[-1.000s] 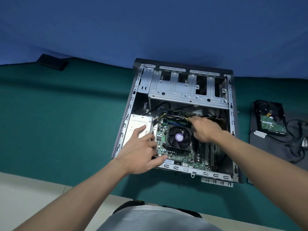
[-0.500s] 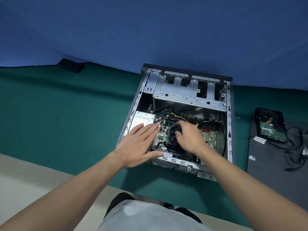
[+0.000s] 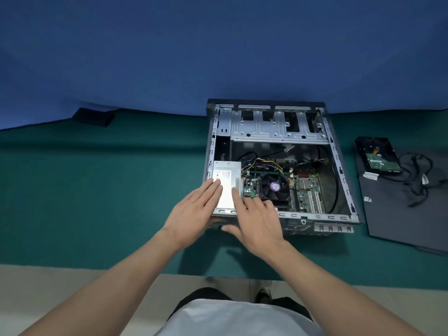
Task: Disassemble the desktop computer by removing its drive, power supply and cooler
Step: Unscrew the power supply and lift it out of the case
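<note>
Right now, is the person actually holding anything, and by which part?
Nothing is gripped. The left hand and right hand lie flat, fingers straight, over the near end of the power supply.

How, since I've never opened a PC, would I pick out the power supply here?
Find the open computer case on the green table. In its near-left corner sits the power supply. Unlike the green motherboard and black cooler beside it, it is a plain silver labelled box.

Green-covered table (image 3: 97, 190). Directly on it: computer case (image 3: 278, 128), open side up, centre-right; dark flat panel (image 3: 400, 219) just right of case, not touching; small black object (image 3: 93, 116) far left, at back edge.
</note>
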Action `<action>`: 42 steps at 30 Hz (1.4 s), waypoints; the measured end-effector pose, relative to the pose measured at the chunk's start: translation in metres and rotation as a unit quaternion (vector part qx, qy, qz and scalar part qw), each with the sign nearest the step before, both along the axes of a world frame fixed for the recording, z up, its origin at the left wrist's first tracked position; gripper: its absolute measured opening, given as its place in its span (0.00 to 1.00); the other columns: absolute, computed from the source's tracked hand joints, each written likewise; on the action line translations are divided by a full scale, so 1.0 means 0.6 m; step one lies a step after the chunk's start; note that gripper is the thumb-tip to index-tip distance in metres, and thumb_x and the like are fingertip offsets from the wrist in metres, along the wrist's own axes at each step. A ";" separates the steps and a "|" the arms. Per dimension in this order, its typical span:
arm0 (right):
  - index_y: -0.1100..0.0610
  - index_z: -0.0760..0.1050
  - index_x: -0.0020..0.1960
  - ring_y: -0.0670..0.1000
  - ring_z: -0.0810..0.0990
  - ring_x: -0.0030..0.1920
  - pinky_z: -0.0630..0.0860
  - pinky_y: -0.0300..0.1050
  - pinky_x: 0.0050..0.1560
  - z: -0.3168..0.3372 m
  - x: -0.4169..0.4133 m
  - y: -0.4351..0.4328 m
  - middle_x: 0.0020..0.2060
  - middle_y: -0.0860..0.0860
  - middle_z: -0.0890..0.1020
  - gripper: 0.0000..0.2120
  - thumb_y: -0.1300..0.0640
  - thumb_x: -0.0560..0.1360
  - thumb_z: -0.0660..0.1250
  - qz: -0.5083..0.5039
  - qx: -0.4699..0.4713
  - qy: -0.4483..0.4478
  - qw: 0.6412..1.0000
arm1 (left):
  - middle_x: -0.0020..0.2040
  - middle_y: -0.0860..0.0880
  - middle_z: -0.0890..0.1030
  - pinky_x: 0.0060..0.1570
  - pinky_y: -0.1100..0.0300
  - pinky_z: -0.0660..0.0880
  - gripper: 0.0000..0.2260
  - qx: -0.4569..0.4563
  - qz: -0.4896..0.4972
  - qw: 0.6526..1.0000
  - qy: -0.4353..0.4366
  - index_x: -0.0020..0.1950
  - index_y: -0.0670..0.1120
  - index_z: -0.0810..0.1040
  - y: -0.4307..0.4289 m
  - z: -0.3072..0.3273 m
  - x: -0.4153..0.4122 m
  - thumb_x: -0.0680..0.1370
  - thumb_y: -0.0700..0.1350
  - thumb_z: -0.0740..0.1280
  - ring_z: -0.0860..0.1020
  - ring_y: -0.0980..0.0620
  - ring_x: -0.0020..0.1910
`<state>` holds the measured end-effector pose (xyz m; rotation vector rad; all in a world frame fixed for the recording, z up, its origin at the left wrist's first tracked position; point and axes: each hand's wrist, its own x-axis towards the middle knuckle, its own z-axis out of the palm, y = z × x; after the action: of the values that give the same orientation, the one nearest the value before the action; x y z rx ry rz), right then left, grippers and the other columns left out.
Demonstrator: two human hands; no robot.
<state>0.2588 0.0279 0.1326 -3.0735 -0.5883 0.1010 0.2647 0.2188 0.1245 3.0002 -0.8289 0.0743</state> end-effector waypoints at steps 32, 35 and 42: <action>0.56 0.70 0.70 0.52 0.76 0.39 0.70 0.46 0.42 -0.037 0.006 0.034 0.37 0.48 0.80 0.44 0.51 0.56 0.77 -0.128 0.028 -0.098 0.987 | 0.66 0.39 0.77 0.45 0.54 0.80 0.32 -0.062 0.096 0.993 0.009 0.66 0.34 0.75 -0.046 -0.011 0.003 0.61 0.37 0.73 0.74 0.43 0.67; 0.54 0.68 0.72 0.51 0.76 0.40 0.70 0.46 0.42 -0.025 0.008 0.043 0.37 0.47 0.81 0.47 0.49 0.56 0.79 -0.169 0.030 -0.060 0.983 | 0.72 0.43 0.71 0.47 0.57 0.77 0.37 -0.023 0.157 0.986 0.043 0.72 0.37 0.69 -0.065 -0.002 0.003 0.64 0.44 0.74 0.69 0.47 0.72; 0.45 0.46 0.78 0.51 0.54 0.71 0.60 0.53 0.68 0.031 0.040 -0.006 0.76 0.46 0.55 0.45 0.44 0.68 0.67 -0.111 0.204 0.182 0.956 | 0.80 0.47 0.53 0.66 0.51 0.67 0.44 0.001 0.062 0.991 0.120 0.78 0.40 0.55 -0.024 0.018 0.025 0.72 0.65 0.64 0.50 0.49 0.77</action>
<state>0.2827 0.0241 0.1511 -2.6018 -0.2093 0.4658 0.2796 0.2046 0.1352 2.9793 -0.6184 -0.2788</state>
